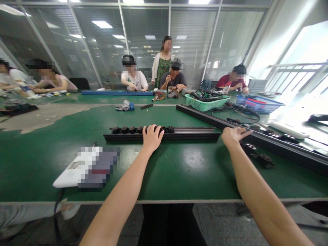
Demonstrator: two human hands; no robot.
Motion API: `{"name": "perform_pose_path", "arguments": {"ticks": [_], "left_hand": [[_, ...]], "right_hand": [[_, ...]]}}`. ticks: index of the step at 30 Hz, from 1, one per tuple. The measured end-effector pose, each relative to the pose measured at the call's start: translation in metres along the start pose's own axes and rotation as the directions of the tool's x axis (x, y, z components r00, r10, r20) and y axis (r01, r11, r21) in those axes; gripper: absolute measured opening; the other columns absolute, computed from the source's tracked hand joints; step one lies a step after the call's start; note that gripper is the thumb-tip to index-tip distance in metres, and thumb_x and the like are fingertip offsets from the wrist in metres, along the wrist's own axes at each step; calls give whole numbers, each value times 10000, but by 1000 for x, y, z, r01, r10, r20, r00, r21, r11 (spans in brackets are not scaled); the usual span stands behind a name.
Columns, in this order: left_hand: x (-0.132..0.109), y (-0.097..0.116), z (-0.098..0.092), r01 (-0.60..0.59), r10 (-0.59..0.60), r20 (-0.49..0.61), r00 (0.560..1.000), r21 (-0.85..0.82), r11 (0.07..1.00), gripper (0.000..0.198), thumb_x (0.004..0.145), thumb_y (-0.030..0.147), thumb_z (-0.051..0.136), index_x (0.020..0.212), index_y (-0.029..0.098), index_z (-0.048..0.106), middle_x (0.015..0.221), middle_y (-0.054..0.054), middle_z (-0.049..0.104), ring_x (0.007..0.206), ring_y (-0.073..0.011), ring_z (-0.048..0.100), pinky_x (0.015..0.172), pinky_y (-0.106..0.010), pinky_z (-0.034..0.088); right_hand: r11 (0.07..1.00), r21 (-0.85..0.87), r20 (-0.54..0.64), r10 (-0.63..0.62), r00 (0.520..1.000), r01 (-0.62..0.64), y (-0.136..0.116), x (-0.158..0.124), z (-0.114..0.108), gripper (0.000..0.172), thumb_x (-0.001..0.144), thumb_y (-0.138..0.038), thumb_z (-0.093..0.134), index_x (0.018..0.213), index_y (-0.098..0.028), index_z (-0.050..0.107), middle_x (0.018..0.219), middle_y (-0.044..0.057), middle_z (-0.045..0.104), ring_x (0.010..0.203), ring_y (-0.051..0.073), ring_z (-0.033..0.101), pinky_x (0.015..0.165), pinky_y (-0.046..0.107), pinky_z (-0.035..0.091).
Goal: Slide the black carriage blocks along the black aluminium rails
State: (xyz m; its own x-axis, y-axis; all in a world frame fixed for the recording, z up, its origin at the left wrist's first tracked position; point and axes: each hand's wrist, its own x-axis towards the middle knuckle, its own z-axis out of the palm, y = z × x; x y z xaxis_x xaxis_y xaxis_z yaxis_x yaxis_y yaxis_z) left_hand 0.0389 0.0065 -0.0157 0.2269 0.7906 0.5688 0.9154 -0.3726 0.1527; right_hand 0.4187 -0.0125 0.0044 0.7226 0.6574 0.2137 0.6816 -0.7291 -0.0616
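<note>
My left hand [153, 138] lies curled over a black aluminium rail [189, 136], its fingers on a row of several small black blocks [130, 130] mounted along the rail. Whether it grips firmly is hard to judge. My right hand [234, 135] sits to the right of that rail's end, fingers spread, with the fingertips at a second, longer black rail [271, 138] that runs diagonally. Several loose black blocks [257, 153] lie on the green mat next to this second rail.
A white item with a pixelated cover [85, 167] lies left of my hands. Farther off are a crumpled cloth [125, 106], a green basket of cables [207, 102], a blue crate [258, 104] and a blue rail [116, 93]. Several co-workers sit at the far tables.
</note>
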Motion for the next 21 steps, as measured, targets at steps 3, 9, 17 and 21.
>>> {"name": "perform_pose_path", "arguments": {"ticks": [3,9,17,21], "left_hand": [[0,1,-1,0,0,2,1000,6,1000,457,1078,459,349,1377,278,643,1426,-110,616,1401,-289,488,1276,-561,204],[-1,1,-2,-3,3,0,1000,10,1000,459,1078,456,353,1377,264,643,1428,-114,616,1397,-289,490,1272,-561,206],[-2,1,-1,-3,3,-7,1000,17,1000,445,1077,457,363,1372,275,641,1432,-113,618,1399,-291,493,1274,-554,203],[-3,1,-1,-9,9,-14,1000,14,1000,447,1076,454,364,1368,265,645,1425,-118,621,1394,-294,496,1272,-553,206]], "right_hand": [[995,21,-109,-91,990,93,-7,-12,-7,448,864,-151,536,1248,9,702,1372,365,530,1383,476,367,1109,822,136],[811,89,-432,-491,756,578,-43,-60,-18,479,917,-129,466,1366,-8,583,1331,290,561,1315,404,428,1176,752,171],[340,-110,-502,-830,243,934,-96,-132,-15,481,1028,-193,371,1442,-74,585,1469,228,567,1373,363,447,1263,673,145],[290,-117,-509,-839,193,950,-109,-153,-12,501,1051,-253,398,1482,-42,545,1491,242,562,1404,362,453,1270,670,139]]}}
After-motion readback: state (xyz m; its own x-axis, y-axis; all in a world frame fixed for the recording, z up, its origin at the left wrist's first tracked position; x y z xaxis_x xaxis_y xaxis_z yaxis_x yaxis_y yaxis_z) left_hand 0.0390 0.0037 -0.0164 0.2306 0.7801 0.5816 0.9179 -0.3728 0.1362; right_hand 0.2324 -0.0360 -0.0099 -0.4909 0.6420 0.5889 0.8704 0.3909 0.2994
